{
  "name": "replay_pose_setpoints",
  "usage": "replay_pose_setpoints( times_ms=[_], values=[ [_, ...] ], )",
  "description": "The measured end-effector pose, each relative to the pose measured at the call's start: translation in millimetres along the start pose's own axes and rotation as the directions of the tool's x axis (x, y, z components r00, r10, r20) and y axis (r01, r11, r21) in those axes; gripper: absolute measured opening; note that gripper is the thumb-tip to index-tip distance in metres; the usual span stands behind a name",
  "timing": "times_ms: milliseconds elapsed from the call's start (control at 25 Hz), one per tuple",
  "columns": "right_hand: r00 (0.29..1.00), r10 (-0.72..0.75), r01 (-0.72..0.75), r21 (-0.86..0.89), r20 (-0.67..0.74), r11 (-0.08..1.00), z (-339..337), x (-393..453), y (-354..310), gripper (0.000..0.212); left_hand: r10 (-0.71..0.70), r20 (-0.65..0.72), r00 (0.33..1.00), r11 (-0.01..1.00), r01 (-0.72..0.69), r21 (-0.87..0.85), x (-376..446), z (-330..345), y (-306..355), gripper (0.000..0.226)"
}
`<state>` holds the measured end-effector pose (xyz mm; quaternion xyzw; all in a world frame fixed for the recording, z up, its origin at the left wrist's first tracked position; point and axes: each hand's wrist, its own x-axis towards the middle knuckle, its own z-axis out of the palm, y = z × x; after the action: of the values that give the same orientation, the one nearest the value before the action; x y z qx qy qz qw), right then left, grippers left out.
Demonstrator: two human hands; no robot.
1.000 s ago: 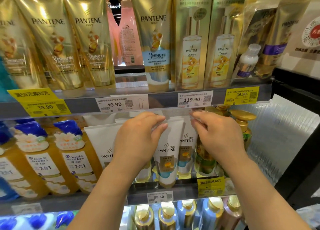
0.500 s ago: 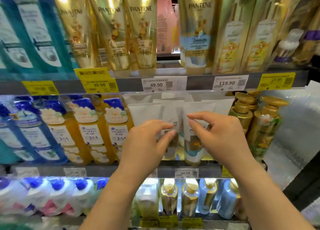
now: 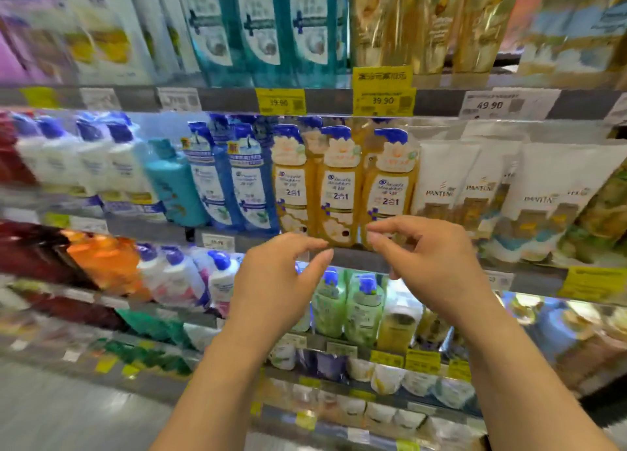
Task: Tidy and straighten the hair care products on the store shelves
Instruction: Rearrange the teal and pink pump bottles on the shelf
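A: Entry, left hand (image 3: 281,277): empty, fingers loosely curled, thumb apart from them, gripping nothing. Right hand (image 3: 431,264): likewise empty, fingertips drawn toward the thumb but closed on no product.

B: Stock just beyond the hands?

A: Three amber 2-in-1 bottles (image 3: 339,186) with blue caps, upright, directly behind the fingertips, bases near the middle shelf (image 3: 353,259) lip. Beyond the right hand: white Pantene tubes (image 3: 475,186), standing on their caps, leaning against one another. Beyond the left hand: blue-and-white bottles (image 3: 237,179), then a teal bottle (image 3: 173,182) that looks tilted.

B: Hazards?

A: Judgement only. The amber bottles stand packed shoulder to shoulder; pushing one at the cap rather than the body would likely rock its neighbours. They sit close to the lip, so a pull forward could drop one onto the green pump bottles (image 3: 349,304) below the hands. The tubes appear soft and top-heavy; a brush from the right wrist could fold the row sideways.

B: Anything uncertain?

A: The view is blurred; whether any bottle is actually out of line, cannot tell.
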<state>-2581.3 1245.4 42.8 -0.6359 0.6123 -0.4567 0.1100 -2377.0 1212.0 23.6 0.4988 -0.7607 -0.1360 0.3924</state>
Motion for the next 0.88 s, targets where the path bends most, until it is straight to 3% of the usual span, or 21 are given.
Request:
replay_pose_setpoints(
  times_ms=[240,560,880],
  values=[
    [0.994,0.086,-0.091,0.075,0.067,0.993,46,-13,-31,0.009,-0.089,-0.001,0.996,0.996,0.089,-0.001,-24,-42,-53,0.02],
    [0.98,0.183,-0.191,0.098,0.08,0.977,71,17,-23,0.01,-0.172,0.038,0.984,0.985,0.172,-0.005,-7,-46,-97,0.02],
    [0.983,0.158,-0.173,0.185,0.092,0.967,99,67,-19,0.017,-0.083,-0.002,0.997,0.996,0.083,0.012,57,-40,-118,0.017]
  ],
)
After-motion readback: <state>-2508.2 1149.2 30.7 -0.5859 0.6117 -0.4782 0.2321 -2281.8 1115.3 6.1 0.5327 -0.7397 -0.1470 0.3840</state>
